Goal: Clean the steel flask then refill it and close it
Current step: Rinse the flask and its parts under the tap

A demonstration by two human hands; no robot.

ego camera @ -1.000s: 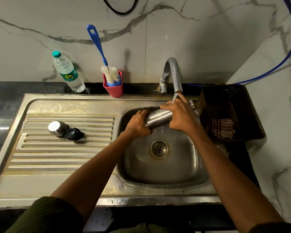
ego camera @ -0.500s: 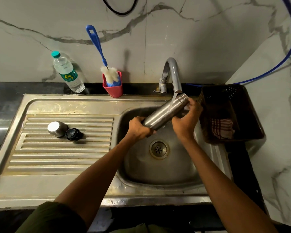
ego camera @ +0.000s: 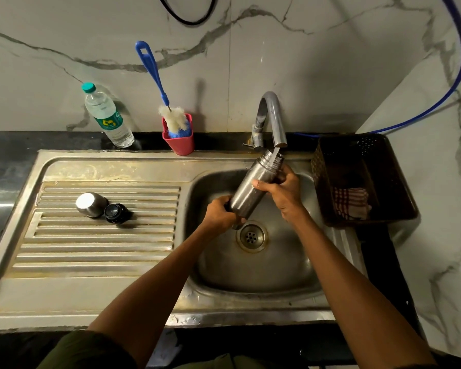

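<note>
The steel flask [ego camera: 253, 189] tilts over the sink [ego camera: 250, 275], its open mouth under the tap [ego camera: 273, 118], where a thin stream of water meets it. The left hand [ego camera: 221, 213] curls its fingers round the base; the right hand [ego camera: 280, 191] wraps the upper body. Rinsing or filling seems underway. Well left of the fingers, the steel cup [ego camera: 91, 205] and black stopper [ego camera: 116, 213] lie on the drainboard, so closing remains.

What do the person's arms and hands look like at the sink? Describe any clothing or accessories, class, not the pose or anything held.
Both forearms are bare from near the elbow down. A dark olive-green sleeve shows at the bottom edge on the left arm. The left hand and right hand are bare: no gloves, and no watch, bracelet or rings that I can make out.
</note>
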